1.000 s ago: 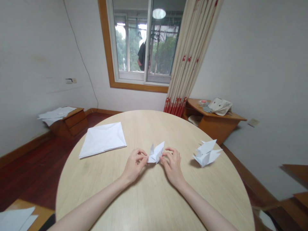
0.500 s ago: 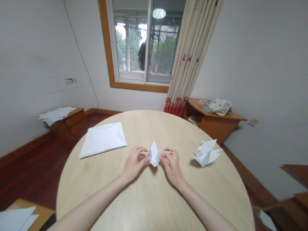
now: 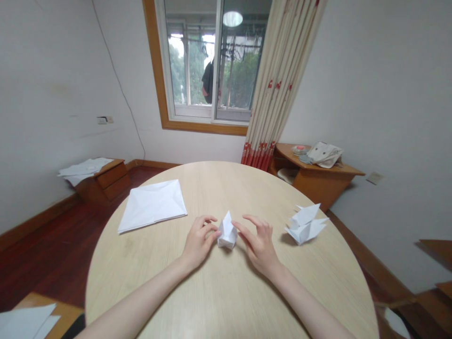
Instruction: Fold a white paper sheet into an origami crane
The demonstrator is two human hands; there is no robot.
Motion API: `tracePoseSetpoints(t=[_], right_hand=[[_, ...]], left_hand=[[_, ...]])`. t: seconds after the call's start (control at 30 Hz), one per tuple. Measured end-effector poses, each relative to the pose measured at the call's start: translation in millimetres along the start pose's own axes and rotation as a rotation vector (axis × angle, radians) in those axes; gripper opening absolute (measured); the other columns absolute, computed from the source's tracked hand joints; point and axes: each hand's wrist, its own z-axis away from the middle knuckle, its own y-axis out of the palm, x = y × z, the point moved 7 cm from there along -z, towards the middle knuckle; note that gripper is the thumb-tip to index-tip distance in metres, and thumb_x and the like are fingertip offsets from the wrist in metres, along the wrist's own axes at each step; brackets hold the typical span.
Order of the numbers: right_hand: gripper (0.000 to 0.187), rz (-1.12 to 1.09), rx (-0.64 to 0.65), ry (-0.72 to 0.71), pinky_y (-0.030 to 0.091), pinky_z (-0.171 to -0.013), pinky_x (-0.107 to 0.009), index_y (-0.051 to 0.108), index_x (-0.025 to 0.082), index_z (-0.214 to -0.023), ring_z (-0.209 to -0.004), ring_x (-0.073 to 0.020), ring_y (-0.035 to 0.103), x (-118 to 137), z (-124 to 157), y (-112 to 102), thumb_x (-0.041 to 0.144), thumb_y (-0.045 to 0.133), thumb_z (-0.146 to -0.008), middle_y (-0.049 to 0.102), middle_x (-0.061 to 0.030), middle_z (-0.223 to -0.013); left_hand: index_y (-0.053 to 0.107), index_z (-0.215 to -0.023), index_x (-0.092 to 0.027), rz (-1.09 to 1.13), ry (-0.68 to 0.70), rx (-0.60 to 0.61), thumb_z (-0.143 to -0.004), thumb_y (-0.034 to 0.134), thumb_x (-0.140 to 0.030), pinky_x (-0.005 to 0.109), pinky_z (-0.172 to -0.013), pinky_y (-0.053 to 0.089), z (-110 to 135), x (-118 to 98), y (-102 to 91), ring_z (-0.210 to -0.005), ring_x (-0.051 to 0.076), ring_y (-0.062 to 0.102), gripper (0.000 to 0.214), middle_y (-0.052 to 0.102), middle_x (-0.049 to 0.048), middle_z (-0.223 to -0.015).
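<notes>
A small piece of folded white paper (image 3: pixel 227 231), with a point sticking up, is between my hands near the middle of the round table. My left hand (image 3: pixel 198 240) pinches its left side between thumb and fingers. My right hand (image 3: pixel 259 242) is at the right side with fingers spread and curved; the index fingertip is at the paper's edge, and whether it touches I cannot tell. To the right sit several folded white paper pieces (image 3: pixel 306 224), bunched together with points up.
A stack of white paper sheets (image 3: pixel 153 205) lies at the left of the round wooden table (image 3: pixel 226 183). A corner cabinet (image 3: pixel 318 186) with a cloth bag (image 3: pixel 325 154) stands behind right. More paper (image 3: pixel 26 322) rests on a surface at lower left.
My right hand has opened and drawn slightly right, away from the folded paper. The paper has turned and looks narrower, with its point still up. My left hand stays at its left side.
</notes>
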Motion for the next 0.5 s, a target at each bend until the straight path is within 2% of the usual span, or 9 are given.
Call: tracePoseSetpoints(t=[0.23,0.5], right_hand=[[0.019,0.065,0.003,-0.031,0.034,-0.091,-0.043,0.061,0.025,-0.108,-0.114,-0.0267,0.046,3.2,-1.0,-0.2,0.023,0.050,-0.093,0.054,-0.0110,-0.121],[0.011,0.029,-0.030,-0.038,0.032,-0.089,-0.042,0.064,0.022,-0.089,-0.105,-0.0249,0.051,5.3,-2.7,-5.6,0.024,0.053,-0.091,0.063,-0.0083,-0.107]], left_hand=[[0.063,-0.078,-0.020,-0.033,0.036,0.004,-0.086,0.058,-0.016,0.037,-0.086,0.045,-0.1,-4.0,-2.1,-0.100,0.022,0.054,0.010,0.059,0.0064,-0.107],[0.062,-0.075,-0.020,-0.053,0.029,0.005,-0.085,0.058,-0.015,0.036,-0.084,0.045,-0.8,-6.2,-3.2,-0.098,0.022,0.054,0.011,0.061,0.0059,-0.106]])
